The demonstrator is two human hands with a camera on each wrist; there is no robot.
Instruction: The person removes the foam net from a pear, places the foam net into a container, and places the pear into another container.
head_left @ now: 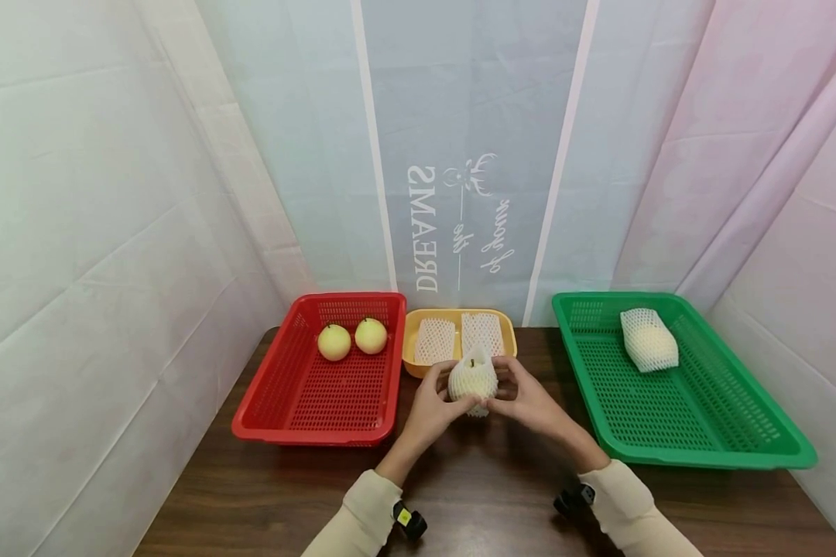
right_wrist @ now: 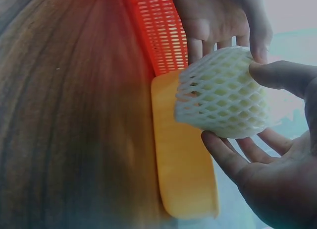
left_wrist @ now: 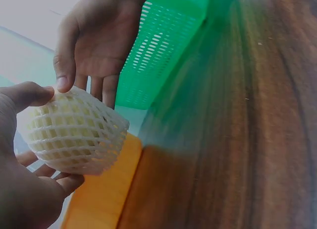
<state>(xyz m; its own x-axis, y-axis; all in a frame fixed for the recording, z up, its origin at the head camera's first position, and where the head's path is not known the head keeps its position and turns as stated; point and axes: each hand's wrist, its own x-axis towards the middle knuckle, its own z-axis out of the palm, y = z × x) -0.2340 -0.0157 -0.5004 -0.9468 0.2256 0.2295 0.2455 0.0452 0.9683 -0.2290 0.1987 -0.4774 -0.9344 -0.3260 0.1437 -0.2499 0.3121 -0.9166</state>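
A pale yellow pear point(head_left: 473, 384) sits in a white foam net sleeve point(left_wrist: 79, 130), held up over the table in front of the yellow tray. From its left side my left hand point(head_left: 432, 404) grips it, thumb at the near side and fingers curled behind. The right hand point(head_left: 532, 400) holds the opposite side in the same way. In the head view the pear's stem shows in the sleeve's upper opening. The right wrist view shows the net point(right_wrist: 225, 95) stretched round the fruit, with both thumbs close together on it.
At left, a red basket point(head_left: 313, 436) contains two bare pears point(head_left: 334, 342). The yellow tray point(head_left: 409, 352) behind my hands has two flat foam nets point(head_left: 435, 341). A green basket point(head_left: 710, 458) at right holds one net-wrapped fruit point(head_left: 651, 345). A curtain point(head_left: 474, 100) hangs behind the table.
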